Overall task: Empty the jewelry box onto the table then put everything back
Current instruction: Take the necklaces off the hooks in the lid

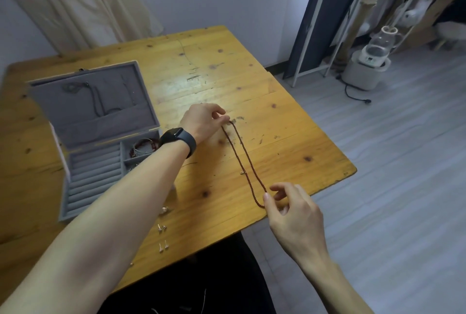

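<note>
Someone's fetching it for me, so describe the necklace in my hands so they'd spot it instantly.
On the yellow wooden table, right of the open grey jewelry box, a thin dark red necklace is stretched between the left hand and the right hand near the edge. Unlike the red bracelets coiled inside the box, it forms a long narrow loop.

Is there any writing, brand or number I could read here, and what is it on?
No text here can be read.
The watch: screen dark, nothing shown.
The white appliance on the floor: small front panel, too blurred to read.
The jewelry box: no label visible.
</note>
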